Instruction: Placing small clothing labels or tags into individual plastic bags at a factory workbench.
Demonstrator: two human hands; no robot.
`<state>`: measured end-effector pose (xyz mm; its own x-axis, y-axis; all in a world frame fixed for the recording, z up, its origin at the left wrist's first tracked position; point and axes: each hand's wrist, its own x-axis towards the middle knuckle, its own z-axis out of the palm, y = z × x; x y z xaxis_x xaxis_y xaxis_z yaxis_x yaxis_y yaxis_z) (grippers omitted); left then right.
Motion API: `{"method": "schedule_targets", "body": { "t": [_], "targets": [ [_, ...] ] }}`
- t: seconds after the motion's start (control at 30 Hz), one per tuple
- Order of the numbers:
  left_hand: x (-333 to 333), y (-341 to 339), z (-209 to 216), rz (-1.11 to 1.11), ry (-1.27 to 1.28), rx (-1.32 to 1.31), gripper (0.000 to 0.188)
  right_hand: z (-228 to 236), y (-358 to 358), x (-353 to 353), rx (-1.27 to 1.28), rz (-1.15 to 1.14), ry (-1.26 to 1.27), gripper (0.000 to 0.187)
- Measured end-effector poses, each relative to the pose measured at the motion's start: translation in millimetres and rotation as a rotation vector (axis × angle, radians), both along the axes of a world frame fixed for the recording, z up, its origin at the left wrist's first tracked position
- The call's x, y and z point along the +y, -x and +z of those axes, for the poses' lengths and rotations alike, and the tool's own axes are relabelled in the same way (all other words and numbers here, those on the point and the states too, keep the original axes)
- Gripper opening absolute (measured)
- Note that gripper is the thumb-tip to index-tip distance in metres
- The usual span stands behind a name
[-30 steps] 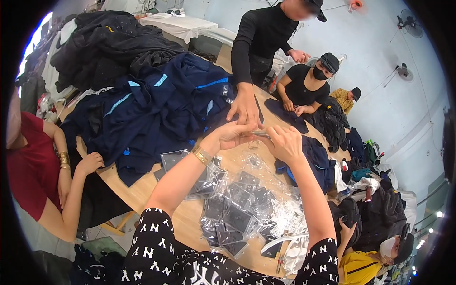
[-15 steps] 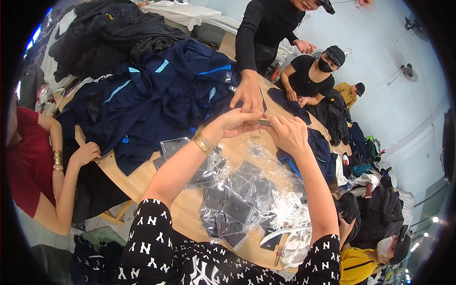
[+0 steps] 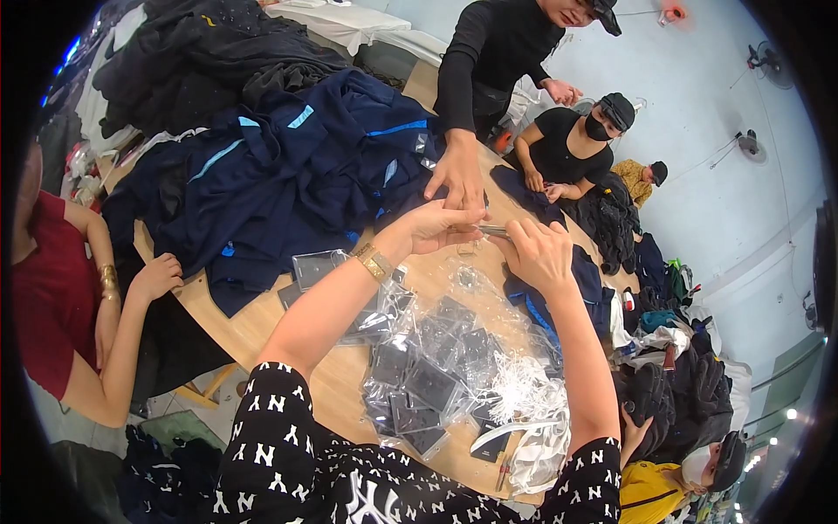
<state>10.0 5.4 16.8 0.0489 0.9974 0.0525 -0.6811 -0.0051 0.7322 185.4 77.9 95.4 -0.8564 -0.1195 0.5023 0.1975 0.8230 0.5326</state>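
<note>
Above the table's middle, my left hand (image 3: 429, 229) is closed with thumb and fingers together, a gold watch on its wrist. What sits between those fingertips is hidden. My right hand (image 3: 539, 251) grips a slim silver metal tool (image 3: 495, 231), its tip pointing at my left fingertips; the kind of tool cannot be made out. From the far side a co-worker's hand (image 3: 457, 170) reaches down, its fingertips meeting my left hand. Below my forearms lie many clear plastic packets (image 3: 429, 384) with dark cards inside, and a bundle of white strings (image 3: 524, 393).
Navy garments (image 3: 262, 183) with light-blue trim are heaped at the far left of the wooden table (image 3: 336, 393). A person in a dark red top (image 3: 65, 288) rests a hand on the left edge. More clothing (image 3: 681, 393) and co-workers line the right side.
My right hand has shifted slightly right and down, and more of the metal tool shows. My left hand and the co-worker's hand stay nearly in place.
</note>
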Motion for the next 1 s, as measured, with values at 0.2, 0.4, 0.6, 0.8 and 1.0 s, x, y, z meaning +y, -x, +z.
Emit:
{"method": "schedule_targets", "body": {
  "t": [0.2,0.4,0.6,0.8,1.0],
  "targets": [
    [3.3,-3.0,-2.7,0.022,0.002,-0.008,0.033,-3.3,2.9,2.4,-0.009,0.013,-0.066,0.027],
    [5.4,-4.0,-4.7,0.019,0.015,-0.017,0.030,-4.3,4.3,0.7,0.017,0.015,-0.095,0.027],
    [5.3,-6.3,-1.3,0.031,-0.002,0.011,0.028,-3.2,4.3,-0.6,-0.012,-0.005,-0.094,0.026],
    [5.0,-5.4,-1.5,0.029,-0.004,-0.004,0.027,0.9,1.0,-3.3,-0.022,0.023,-0.104,0.026],
    [3.4,-7.8,-0.1,0.046,0.011,-0.013,0.023,-0.7,0.0,-3.8,-0.015,-0.004,-0.129,0.026]
  ]
}}
